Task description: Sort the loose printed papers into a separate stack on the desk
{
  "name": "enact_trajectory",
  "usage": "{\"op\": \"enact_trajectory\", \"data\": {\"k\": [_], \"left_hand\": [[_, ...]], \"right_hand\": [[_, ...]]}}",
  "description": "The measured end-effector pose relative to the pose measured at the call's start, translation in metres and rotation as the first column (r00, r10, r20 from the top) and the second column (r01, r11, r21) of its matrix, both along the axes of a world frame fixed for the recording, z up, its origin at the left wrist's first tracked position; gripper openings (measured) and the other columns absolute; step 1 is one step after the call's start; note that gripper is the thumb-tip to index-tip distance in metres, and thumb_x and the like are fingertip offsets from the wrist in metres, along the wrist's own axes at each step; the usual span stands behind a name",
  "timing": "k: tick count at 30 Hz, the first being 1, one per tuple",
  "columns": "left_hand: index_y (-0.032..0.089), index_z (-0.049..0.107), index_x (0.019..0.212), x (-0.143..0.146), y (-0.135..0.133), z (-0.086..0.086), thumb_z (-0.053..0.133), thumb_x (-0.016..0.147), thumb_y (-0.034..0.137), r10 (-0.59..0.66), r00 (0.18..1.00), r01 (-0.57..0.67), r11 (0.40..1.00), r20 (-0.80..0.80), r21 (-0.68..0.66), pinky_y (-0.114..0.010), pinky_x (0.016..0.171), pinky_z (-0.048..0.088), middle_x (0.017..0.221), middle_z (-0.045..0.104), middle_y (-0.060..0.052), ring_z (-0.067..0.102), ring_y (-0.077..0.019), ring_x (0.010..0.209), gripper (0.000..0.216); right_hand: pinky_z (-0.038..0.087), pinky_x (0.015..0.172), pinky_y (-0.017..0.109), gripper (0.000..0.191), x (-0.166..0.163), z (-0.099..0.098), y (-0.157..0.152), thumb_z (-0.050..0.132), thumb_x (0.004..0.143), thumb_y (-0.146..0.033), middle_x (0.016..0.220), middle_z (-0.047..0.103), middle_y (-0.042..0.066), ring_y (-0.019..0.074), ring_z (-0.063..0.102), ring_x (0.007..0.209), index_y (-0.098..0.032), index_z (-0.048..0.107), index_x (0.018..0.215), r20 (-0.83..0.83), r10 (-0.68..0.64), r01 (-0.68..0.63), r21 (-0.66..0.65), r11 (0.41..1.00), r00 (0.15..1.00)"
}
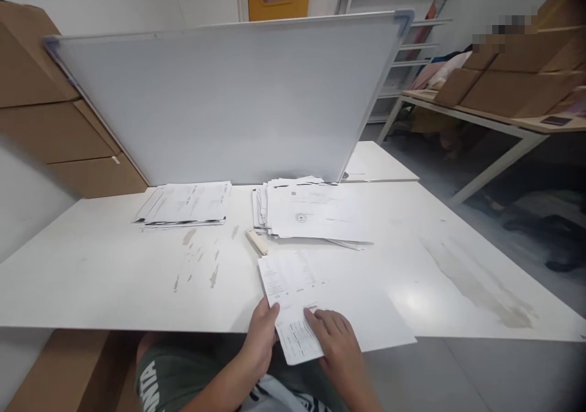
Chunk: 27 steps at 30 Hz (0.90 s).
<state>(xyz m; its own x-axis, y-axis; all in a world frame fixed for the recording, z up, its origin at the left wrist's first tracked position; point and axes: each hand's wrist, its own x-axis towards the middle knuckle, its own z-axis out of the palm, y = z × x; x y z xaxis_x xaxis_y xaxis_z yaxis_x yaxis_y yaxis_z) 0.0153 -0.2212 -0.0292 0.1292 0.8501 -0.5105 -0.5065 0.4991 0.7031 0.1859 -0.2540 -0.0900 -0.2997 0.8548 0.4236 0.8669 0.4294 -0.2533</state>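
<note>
A printed paper sheet (293, 278) lies at the table's front edge, its lower end jutting past the edge. My left hand (263, 332) grips its left side, thumb on top and the other fingers hidden underneath. Over the lower right part of the print rests my right hand (336, 339), fingers laid flat on the paper. A blank white sheet (379, 320) extends out to the right from beside that hand. Just beyond the printed sheet is a small beige oblong object (257, 242), its kind unclear.
Two paper stacks, a left one (183, 204) and a right one (315, 210), lie before an upright whiteboard (229, 101) on the white table (114, 265). Cardboard boxes (55, 125) rise at left. Another table (494, 113) with boxes stands at right, a person partly visible behind it.
</note>
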Motion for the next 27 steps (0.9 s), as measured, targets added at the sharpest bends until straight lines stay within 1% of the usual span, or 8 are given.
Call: {"op": "enact_trajectory", "data": {"k": [3, 6, 8, 13, 18, 24, 26, 27], "left_hand": [[0.017, 0.051, 0.132, -0.006, 0.001, 0.002, 0.07, 0.079, 0.03, 0.042, 0.998, -0.042, 0.999, -0.043, 0.006, -0.041, 0.096, 0.047, 0.127, 0.061, -0.015, 0.055, -0.0313, 0.119, 0.058], [0.018, 0.05, 0.132, -0.01, 0.003, 0.002, 0.07, 0.078, 0.03, 0.082, 0.996, -0.082, 0.997, -0.045, 0.006, -0.04, 0.095, 0.047, 0.125, 0.062, -0.015, 0.057, -0.031, 0.117, 0.059], [0.019, 0.051, 0.131, -0.011, 0.005, 0.002, 0.07, 0.078, 0.029, 0.112, 0.992, -0.113, 0.994, -0.064, -0.011, -0.039, 0.095, 0.047, 0.123, 0.064, -0.014, 0.058, -0.0301, 0.115, 0.057], [0.02, 0.048, 0.131, -0.02, 0.006, 0.004, 0.066, 0.081, 0.027, 0.145, 0.981, -0.147, 0.989, -0.13, -0.011, -0.037, 0.093, 0.048, 0.122, 0.064, -0.013, 0.062, -0.027, 0.109, 0.053], [0.018, 0.045, 0.13, -0.032, 0.006, 0.008, 0.066, 0.08, 0.032, 0.041, 0.967, -0.044, 0.999, -0.253, -0.005, -0.036, 0.083, 0.052, 0.115, 0.067, -0.014, 0.067, -0.0264, 0.097, 0.056], [0.016, 0.035, 0.138, -0.039, 0.012, -0.004, 0.064, 0.08, 0.043, -0.012, 0.904, 0.053, 0.995, -0.427, 0.085, -0.033, 0.07, 0.053, 0.103, 0.07, -0.013, 0.068, -0.0249, 0.081, 0.07], [0.017, 0.023, 0.146, -0.047, 0.014, -0.003, 0.062, 0.081, 0.043, -0.081, 0.833, 0.164, 0.981, -0.547, 0.103, -0.031, 0.068, 0.051, 0.092, 0.072, -0.01, 0.067, -0.023, 0.074, 0.08], [0.016, 0.018, 0.148, -0.051, 0.015, 0.0, 0.061, 0.082, 0.044, -0.105, 0.748, 0.225, 0.969, -0.655, 0.1, -0.031, 0.067, 0.05, 0.084, 0.072, -0.007, 0.066, -0.0225, 0.071, 0.083]], "right_hand": [[0.047, 0.089, 0.044, 0.079, -0.01, -0.005, 0.001, 0.04, 0.064, 0.006, 0.114, 0.061, 0.012, 0.0272, 0.056, 0.105, -0.022, 0.042, 0.138, -0.027, -0.025, 0.026, 0.022, 0.999, 0.999], [0.041, 0.1, 0.047, 0.087, -0.018, -0.007, 0.006, 0.036, 0.063, 0.007, 0.14, 0.047, 0.013, 0.0274, 0.041, 0.13, -0.021, 0.028, 0.146, -0.033, 0.011, -0.009, 0.052, 0.999, 0.999], [0.036, 0.105, 0.049, 0.09, -0.02, -0.007, 0.011, 0.034, 0.062, 0.007, 0.145, 0.043, 0.011, 0.025, 0.033, 0.136, -0.018, 0.024, 0.148, -0.021, 0.051, -0.05, 0.05, 0.997, 0.998], [0.034, 0.108, 0.047, 0.079, -0.022, -0.004, 0.024, 0.035, 0.064, 0.003, 0.141, 0.048, 0.01, 0.0225, 0.035, 0.135, -0.012, 0.039, 0.141, -0.007, 0.119, -0.119, -0.01, 0.993, 0.993], [0.035, 0.105, 0.047, 0.064, -0.026, 0.005, 0.029, 0.039, 0.07, -0.003, 0.138, 0.051, 0.013, 0.0254, 0.042, 0.129, -0.011, 0.049, 0.134, -0.032, 0.096, -0.098, -0.064, 0.993, 0.995], [0.04, 0.095, 0.044, 0.058, -0.031, 0.007, 0.029, 0.044, 0.07, -0.004, 0.121, 0.06, 0.014, 0.0269, 0.051, 0.112, -0.012, 0.056, 0.126, -0.067, 0.064, -0.068, -0.07, 0.995, 0.996], [0.041, 0.092, 0.043, 0.059, -0.031, 0.004, 0.028, 0.045, 0.069, -0.003, 0.118, 0.061, 0.015, 0.0274, 0.051, 0.107, -0.011, 0.055, 0.127, -0.055, 0.069, -0.072, -0.051, 0.996, 0.996], [0.042, 0.091, 0.043, 0.06, -0.031, 0.002, 0.028, 0.045, 0.068, -0.003, 0.116, 0.061, 0.015, 0.0275, 0.052, 0.106, -0.011, 0.054, 0.127, -0.049, 0.07, -0.073, -0.042, 0.996, 0.996]]}}
